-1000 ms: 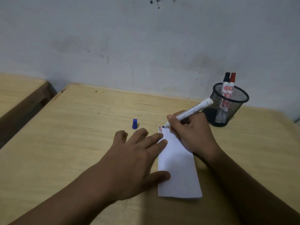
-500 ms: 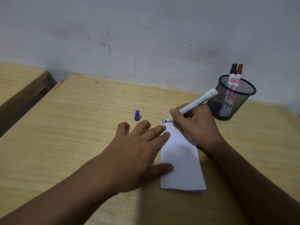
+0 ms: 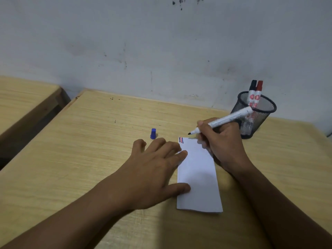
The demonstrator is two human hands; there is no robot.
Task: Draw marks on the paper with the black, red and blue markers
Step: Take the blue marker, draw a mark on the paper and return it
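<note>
left hand spread flat, palm down, fingers and thumb pressing the left edge of the paper against the wooden desk. right hand closed in a writing grip around the uncapped marker, heel resting on the paper's right edge, tip lifted just clear of the far edge and pointing left, apart from the sheet. white barrel slanting up and right, its rear end crossing in front of the mesh pen cup. three short marks, black, red and blue, side by side in the paper's far left corner. blue cap upright on the desk, just beyond the left fingertips. black marker and red marker capped, upright side by side in the cup at the desk's far right, near the grey wall. second desk off to the left, apart from the first.
</note>
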